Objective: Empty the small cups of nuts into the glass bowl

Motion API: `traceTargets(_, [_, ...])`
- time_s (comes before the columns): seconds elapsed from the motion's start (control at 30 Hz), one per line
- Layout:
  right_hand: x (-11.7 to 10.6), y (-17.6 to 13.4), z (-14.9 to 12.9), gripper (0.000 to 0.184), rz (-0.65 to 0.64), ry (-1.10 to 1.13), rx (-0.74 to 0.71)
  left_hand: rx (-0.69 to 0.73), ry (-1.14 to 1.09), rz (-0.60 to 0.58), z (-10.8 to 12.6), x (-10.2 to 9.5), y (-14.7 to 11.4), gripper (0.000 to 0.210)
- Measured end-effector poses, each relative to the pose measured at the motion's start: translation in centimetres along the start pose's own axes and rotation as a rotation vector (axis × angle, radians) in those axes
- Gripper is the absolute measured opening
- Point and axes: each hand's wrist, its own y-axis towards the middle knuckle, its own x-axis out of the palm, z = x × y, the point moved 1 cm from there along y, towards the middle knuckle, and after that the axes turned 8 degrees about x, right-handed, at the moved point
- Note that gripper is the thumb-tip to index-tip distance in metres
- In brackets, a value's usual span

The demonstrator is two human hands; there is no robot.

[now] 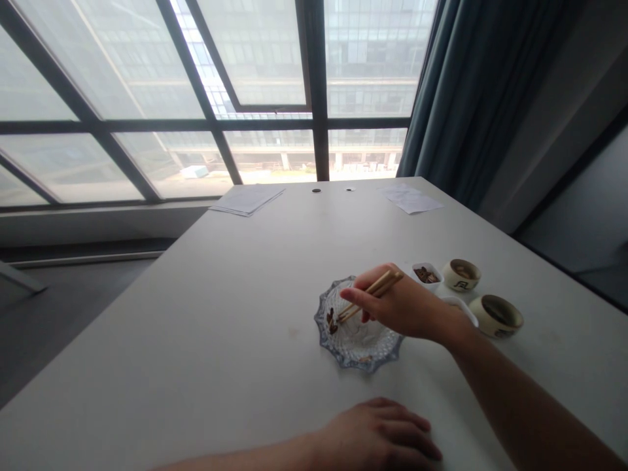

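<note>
Right hand (407, 306), closed around a pair of wooden chopsticks (371, 292), hovers over the glass dish (356, 343) on the table (235, 314); left hand (380, 435) lies flat, fingers loosely spread, palm down and holding nothing, at 6 o'clock from the dish. Head view: the chopsticks' long axis runs from 2 o'clock down to 8 o'clock, tips touching or just above the dark pieces (332, 320) at the dish's 9 o'clock rim. Right hand is nearer the pieces; three small cups (462, 275) stand at 2 o'clock.
</note>
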Motion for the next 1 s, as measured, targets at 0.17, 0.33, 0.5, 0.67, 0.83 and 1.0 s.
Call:
traceTargets(0.17, [0.2, 0.4, 0.2, 0.054, 0.025, -0.049, -0.047, 0.023, 0.016, 0.021, -0.1, 0.1, -0.1, 0.023])
traceTargets(0.33, [0.7, 0.8, 0.5, 0.059, 0.095, -0.062, -0.073, -0.006, 0.01, -0.005, -0.1, 0.2, -0.1, 0.024])
traceTargets(0.5, [0.7, 0.5, 0.2, 0.057, 0.126, -0.058, -0.036, 0.019, 0.008, 0.011, -0.1, 0.1, -0.1, 0.024])
traceTargets(0.67, [-1.1, -0.6, -0.4, 0.053, 0.23, -0.111, 0.045, 0.05, 0.047, 0.039, -0.1, 0.0, -0.1, 0.028])
traceTargets(0.83, [-4.6, -2.3, -0.2, 0.052, 0.48, -0.2, 0.162, 0.058, 0.063, 0.051, 0.2, -0.1, 0.0, 0.028])
traceTargets(1.0, [-8.5, -3.6, 1.5, 0.048, 0.809, -0.325, 0.241, 0.053, 0.069, 0.05, 0.2, -0.4, -0.1, 0.028])
